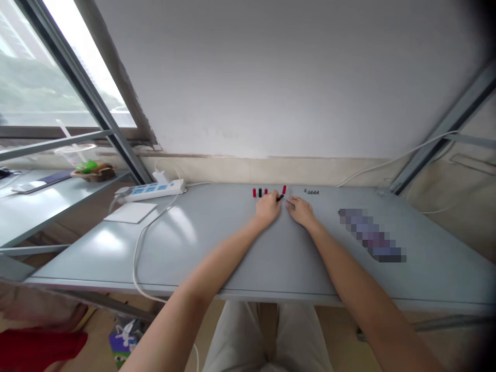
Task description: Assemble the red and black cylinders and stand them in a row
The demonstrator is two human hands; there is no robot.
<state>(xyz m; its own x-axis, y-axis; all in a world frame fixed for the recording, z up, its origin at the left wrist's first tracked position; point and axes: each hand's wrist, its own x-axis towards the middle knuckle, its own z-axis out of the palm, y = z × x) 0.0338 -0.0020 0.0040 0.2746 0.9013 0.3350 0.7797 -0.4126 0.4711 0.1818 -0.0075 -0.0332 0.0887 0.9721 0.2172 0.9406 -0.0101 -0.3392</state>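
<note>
My left hand (pixel 268 206) is closed near the back of the desk, its fingers pinching a small black cylindrical piece (pixel 280 198). Just right of it, my right hand (pixel 300 211) rests low over the desktop with fingers drawn together, pointing at the black piece. A tiny greyish thing seems to be at those fingertips, too small to name. Behind the left hand stand a red cylinder (pixel 254 192), a black cylinder (pixel 260 192) and another red one (pixel 266 191), partly hidden. A further red cylinder (pixel 284 189) leans beyond the fingertips. Several small metal pieces (pixel 312 192) sit in a row to the right.
A blurred-out flat object (pixel 370 235) lies on the desk (pixel 279 268) at right. On the left are a white power strip (pixel 151 190), a flat white square (pixel 130 212) and a white cable (pixel 136 248) crossing the front edge. The wall (pixel 256 93) borders the back.
</note>
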